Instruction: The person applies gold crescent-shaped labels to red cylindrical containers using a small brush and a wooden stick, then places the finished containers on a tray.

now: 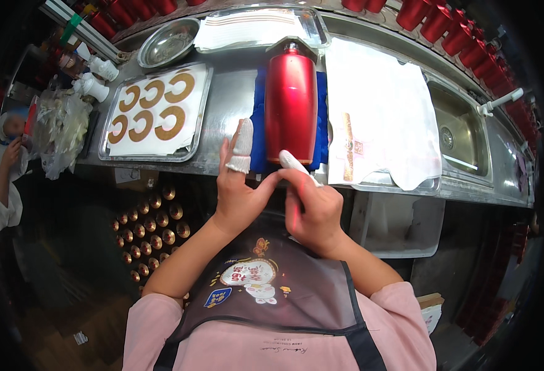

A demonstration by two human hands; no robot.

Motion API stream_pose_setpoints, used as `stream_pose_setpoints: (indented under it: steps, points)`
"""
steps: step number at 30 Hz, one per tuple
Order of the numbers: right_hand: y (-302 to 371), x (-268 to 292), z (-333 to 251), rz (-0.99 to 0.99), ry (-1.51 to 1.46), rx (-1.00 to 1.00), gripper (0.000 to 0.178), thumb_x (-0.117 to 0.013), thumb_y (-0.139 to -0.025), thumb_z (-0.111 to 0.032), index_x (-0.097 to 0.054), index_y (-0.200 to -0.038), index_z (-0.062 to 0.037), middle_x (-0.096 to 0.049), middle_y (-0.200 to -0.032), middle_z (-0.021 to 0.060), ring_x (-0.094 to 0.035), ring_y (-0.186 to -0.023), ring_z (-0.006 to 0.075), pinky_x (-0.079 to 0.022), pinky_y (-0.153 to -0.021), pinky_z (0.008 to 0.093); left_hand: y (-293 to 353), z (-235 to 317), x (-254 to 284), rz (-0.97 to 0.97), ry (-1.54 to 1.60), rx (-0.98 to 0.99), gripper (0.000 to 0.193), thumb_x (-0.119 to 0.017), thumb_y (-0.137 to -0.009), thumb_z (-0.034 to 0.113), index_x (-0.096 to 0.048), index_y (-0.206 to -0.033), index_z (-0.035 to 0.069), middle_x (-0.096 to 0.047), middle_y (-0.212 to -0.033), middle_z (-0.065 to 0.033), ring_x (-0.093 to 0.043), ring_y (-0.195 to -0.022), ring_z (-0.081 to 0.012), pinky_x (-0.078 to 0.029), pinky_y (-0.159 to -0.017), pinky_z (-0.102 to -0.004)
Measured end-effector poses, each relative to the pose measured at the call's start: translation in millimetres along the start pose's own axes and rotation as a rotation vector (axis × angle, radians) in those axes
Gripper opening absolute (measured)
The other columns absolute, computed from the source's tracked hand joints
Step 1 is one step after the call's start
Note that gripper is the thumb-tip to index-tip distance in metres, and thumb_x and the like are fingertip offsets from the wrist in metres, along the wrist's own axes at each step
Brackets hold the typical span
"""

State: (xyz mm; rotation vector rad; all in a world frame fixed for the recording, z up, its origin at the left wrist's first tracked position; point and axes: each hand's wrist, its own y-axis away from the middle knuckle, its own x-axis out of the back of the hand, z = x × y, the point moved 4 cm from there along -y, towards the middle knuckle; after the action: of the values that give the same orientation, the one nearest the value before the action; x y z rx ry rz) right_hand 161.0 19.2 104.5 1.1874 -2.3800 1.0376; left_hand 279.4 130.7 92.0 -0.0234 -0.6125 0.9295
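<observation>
Red bottle: we have it lying on its side, the red bottle straight ahead of us, silver neck away, base toward us.
Under it: blue cloth on the metal counter, showing along both sides of the bottle.
Left hand: our left hand is wide, fingers up and thumb stretched across toward the other hand. It sits just left of the bottle's base; we see no grip on the bottle.
Left cover: white finger cover on the raised fingers; we can't tell how many it wraps.
Right hand: our right hand is narrow, most fingers curled in, one in a white finger sleeve pointing at the bottle's base edge. Contact there: we can't tell.
Between hands: thumb side meets thumb side just below the base. We can't tell if anything small is pinched there.
Left tray: the metal tray carries six gold C-shaped pieces on white backing.
Right side: we have white sheets beside the cloth, then a sink.
Back: metal bowl at left, more red bottles standing at right.
</observation>
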Motion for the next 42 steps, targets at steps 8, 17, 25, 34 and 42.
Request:
stream_pose_setpoints:
  steps: [8, 17, 25, 34, 42]
  points:
    - [21.8, 7.7, 15.7, 0.094, -0.248, -0.33, 0.029, -0.059, -0.086, 0.008, -0.064, -0.114, 0.0, -0.07, -0.099, 0.0126, -0.067, -0.073, 0.0155, -0.051, -0.066, 0.0254, -35.0, 35.7, -28.6, -0.125, -0.425, -0.579, 0.052, -0.066, -0.085, 0.012, -0.06, -0.136, 0.008, -0.052, -0.148, -0.0134, -0.042, -0.141, -0.0359, -0.026, -0.116, -0.0595]
    - [25.5, -0.1, 21.9, 0.024, -0.314, -0.466, 0.03, -0.058, -0.087, 0.008, -0.062, -0.116, 0.0016, -0.058, -0.089, -0.0003, -0.046, -0.073, 0.0039, -0.04, -0.066, 0.0191, -23.8, -6.3, -13.3, -0.076, -0.126, -0.344, 0.067, -0.078, -0.082, 0.028, -0.054, -0.14, 0.006, -0.04, -0.154, -0.0234, -0.039, -0.142, -0.0401, -0.027, -0.114, -0.0637]
    - [27.8, -2.8, 23.3, -0.013, -0.255, -0.458, 0.031, -0.057, -0.088, 0.008, -0.06, -0.119, 0.0032, -0.064, -0.097, 0.0047, -0.057, -0.084, 0.0068, -0.046, -0.075, 0.0207, -23.1, -7.4, -1.1, -0.082, -0.249, -0.309, 0.07, -0.076, -0.083, 0.032, -0.049, -0.145, 0.012, -0.043, -0.154, -0.0174, -0.039, -0.143, -0.0324, -0.015, -0.117, -0.0644]
    - [30.3, -2.5, 24.0, -0.049, -0.096, -0.397, 0.034, -0.06, -0.086, 0.004, -0.06, -0.121, 0.0011, -0.067, -0.099, 0.0098, -0.061, -0.072, 0.0112, -0.048, -0.064, 0.0235, -22.6, -15.2, -12.3, -0.023, -0.042, -0.296, 0.064, -0.079, -0.079, 0.028, -0.058, -0.137, 0.011, -0.043, -0.152, -0.0198, -0.04, -0.142, -0.0374, -0.028, -0.117, -0.0578]
    - [12.6, 3.3, -1.8, -0.077, -0.11, -0.059, 0.036, -0.056, -0.083, 0.011, -0.059, -0.118, 0.0037, -0.057, -0.136, 0.0308, -0.06, -0.126, 0.0337, -0.05, -0.095, 0.0308, -20.1, -9.9, -12.7, 0.047, -0.083, -0.365, 0.07, -0.077, -0.08, 0.028, -0.052, -0.144, 0.012, -0.042, -0.154, -0.0166, -0.038, -0.143, -0.0379, -0.027, -0.116, -0.0596]
